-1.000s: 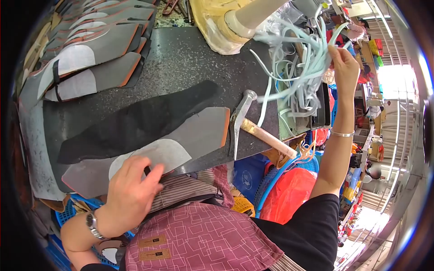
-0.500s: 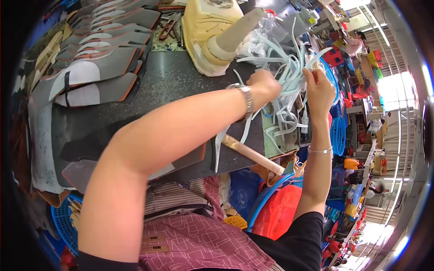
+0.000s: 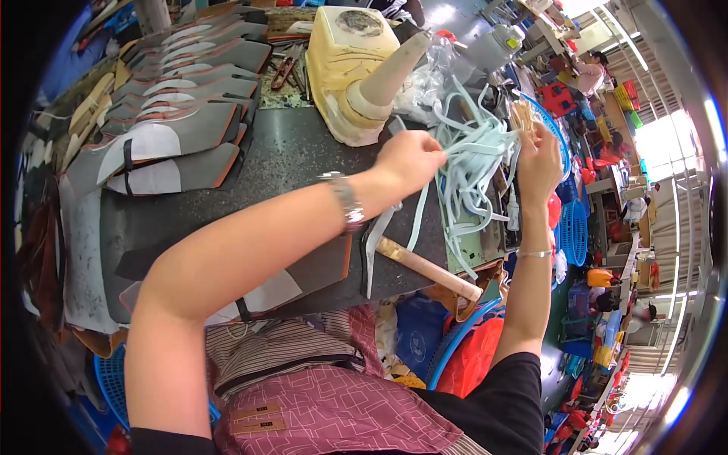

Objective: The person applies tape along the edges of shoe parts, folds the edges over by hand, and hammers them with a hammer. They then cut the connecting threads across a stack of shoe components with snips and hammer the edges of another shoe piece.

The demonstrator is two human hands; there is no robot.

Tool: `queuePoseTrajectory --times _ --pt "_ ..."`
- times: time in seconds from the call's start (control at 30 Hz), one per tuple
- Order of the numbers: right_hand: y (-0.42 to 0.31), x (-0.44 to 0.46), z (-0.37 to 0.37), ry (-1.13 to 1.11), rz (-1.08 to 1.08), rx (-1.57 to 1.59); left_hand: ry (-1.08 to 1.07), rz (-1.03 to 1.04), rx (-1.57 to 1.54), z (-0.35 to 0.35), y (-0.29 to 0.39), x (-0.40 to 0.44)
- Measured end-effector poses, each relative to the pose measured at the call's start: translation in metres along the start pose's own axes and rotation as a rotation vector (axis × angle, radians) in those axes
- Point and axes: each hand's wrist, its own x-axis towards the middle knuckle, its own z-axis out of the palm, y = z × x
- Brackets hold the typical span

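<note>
A tangled bunch of pale blue-white strips lies at the right end of the dark work surface. My left hand, with a metal watch on its wrist, pinches a strip at the bunch's left side. On the right side my right hand has its fingers closed on the strips. Below my hands rests a hammer with a wooden handle. Partly hidden under my left forearm is a grey piece with a white patch.
Overlapping grey pieces with orange edges are stacked at the left. A yellow block with a cone stands at the back centre, beside clear plastic. Blue baskets and a red bag are lower right.
My left hand has gone from the grey piece to the strips and closed on one, now drawn slightly left. My right hand has moved left and lower, and the strips hang differently.
</note>
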Motion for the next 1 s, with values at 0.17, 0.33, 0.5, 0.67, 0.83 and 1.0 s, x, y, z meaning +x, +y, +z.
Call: queuePoseTrajectory --times 0.17,0.33,0.5,0.67,0.83,1.0 --pt "-0.039 -0.011 -0.013 -0.274 -0.452 0.198 0.322 0.215 0.551 0.028 0.019 0.047" --pt "-0.049 -0.015 -0.001 -0.416 -0.456 0.287 0.125 -0.086 0.128 0.042 -0.032 0.091" --pt "-0.048 -0.023 0.0 -0.478 -0.383 0.369 0.119 -0.164 -0.096 0.029 -0.041 0.089" --pt "-0.041 -0.031 -0.008 -0.437 -0.358 0.418 0.151 -0.175 -0.066 0.015 -0.024 0.069" --pt "-0.034 -0.034 -0.015 -0.446 -0.364 0.38 0.246 -0.1 0.01 0.017 -0.013 0.062" --pt "-0.029 -0.044 -0.018 -0.474 -0.384 0.319 0.37 0.059 0.048 0.015 0.027 0.05"
